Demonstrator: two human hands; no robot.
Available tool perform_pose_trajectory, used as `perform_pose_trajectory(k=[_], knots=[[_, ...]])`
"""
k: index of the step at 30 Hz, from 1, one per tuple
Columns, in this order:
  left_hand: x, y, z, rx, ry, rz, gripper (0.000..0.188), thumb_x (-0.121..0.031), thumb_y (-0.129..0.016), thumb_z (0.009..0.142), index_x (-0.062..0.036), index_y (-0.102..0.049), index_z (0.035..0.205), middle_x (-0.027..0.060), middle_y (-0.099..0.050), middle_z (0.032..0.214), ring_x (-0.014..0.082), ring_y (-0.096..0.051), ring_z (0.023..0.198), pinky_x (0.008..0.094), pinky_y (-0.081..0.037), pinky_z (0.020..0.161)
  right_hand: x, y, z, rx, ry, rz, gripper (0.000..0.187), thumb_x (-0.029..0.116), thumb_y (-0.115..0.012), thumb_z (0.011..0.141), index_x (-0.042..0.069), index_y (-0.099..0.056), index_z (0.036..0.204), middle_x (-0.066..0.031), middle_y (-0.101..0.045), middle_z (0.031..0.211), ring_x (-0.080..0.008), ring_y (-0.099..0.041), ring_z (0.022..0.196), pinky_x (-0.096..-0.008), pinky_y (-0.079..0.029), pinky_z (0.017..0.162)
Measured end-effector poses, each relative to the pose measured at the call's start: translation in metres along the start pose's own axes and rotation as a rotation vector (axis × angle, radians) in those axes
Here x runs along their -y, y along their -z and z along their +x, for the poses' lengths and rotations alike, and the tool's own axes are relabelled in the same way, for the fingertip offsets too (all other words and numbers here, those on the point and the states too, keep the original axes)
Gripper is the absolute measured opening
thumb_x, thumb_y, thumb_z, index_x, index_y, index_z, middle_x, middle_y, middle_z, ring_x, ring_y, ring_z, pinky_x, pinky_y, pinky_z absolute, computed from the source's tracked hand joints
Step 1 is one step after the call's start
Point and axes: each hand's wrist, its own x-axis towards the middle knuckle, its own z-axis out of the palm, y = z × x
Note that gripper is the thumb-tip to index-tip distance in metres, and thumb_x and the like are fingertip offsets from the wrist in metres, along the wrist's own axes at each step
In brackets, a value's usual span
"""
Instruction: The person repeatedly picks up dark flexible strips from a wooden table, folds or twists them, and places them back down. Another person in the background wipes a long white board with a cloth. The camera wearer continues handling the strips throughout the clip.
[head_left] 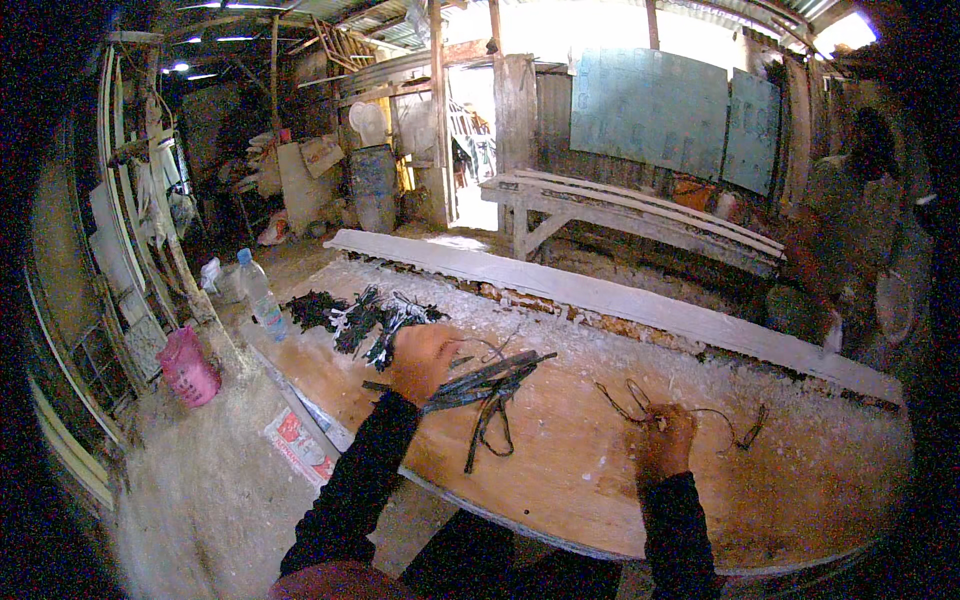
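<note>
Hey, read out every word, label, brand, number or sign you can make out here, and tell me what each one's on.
Nothing reads clearly enough to quote.
Red-and-white printed packaging on the floor: print too blurred.
Clear plastic bottle: any label print is too small.
Large pale-blue panel at the back: faint marks, illegible.
Dark strips by the left hand: no lettering visible.

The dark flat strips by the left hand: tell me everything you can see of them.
The dark, flat, narrow strips look like flexible rubber or plastic, black to greyish. Several overlap in a loose bundle slanting away to the right; one bends into an open loop nearer the person. They lie on the brown, scuffed wooden tabletop. The left hand's grip is over their left part; whether it touches them is unclear.
</note>
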Motion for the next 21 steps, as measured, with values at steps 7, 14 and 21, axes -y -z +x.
perform_pose_trajectory(k=[7,14,21], knots=[[-0.133,-0.041,0.017,0.121,-0.219,-0.289,0.023,-0.011,-0.049,0.072,-0.0054,-0.054,0.094,0.01,-0.054,0.087,0.0274,-0.056,0.075,0.036,-0.047,0.066,0.004,-0.004,0.006,0.34,-0.177,0.74,0.039,0.033,-0.045,0.084,0.006,-0.046,0.112,-0.007,-0.05,0.109,-0.0223,-0.044,0.104,-0.0357,-0.03,0.093],[-0.177,-0.118,0.024,0.276,0.013,-0.518,0.02,-0.016,-0.053,0.073,-0.0089,-0.055,0.091,0.008,-0.052,0.089,0.0283,-0.056,0.077,0.0381,-0.047,0.062,-0.026,-0.005,0.003,0.542,-0.57,1.259,0.043,0.041,-0.041,0.085,0.005,-0.051,0.106,-0.0059,-0.056,0.086,-0.0182,-0.053,0.081,-0.0341,-0.042,0.077],[-0.138,-0.157,0.009,0.361,0.105,-0.448,0.015,-0.02,-0.053,0.078,-0.0079,-0.057,0.086,0.0075,-0.054,0.082,0.0272,-0.055,0.076,0.0358,-0.046,0.065,-0.006,-0.004,0.006,0.28,-0.851,1.034,0.021,0.029,-0.048,0.084,0.013,-0.048,0.071,0.0029,-0.043,0.056,-0.0088,-0.038,0.045,-0.0226,-0.031,0.041]])
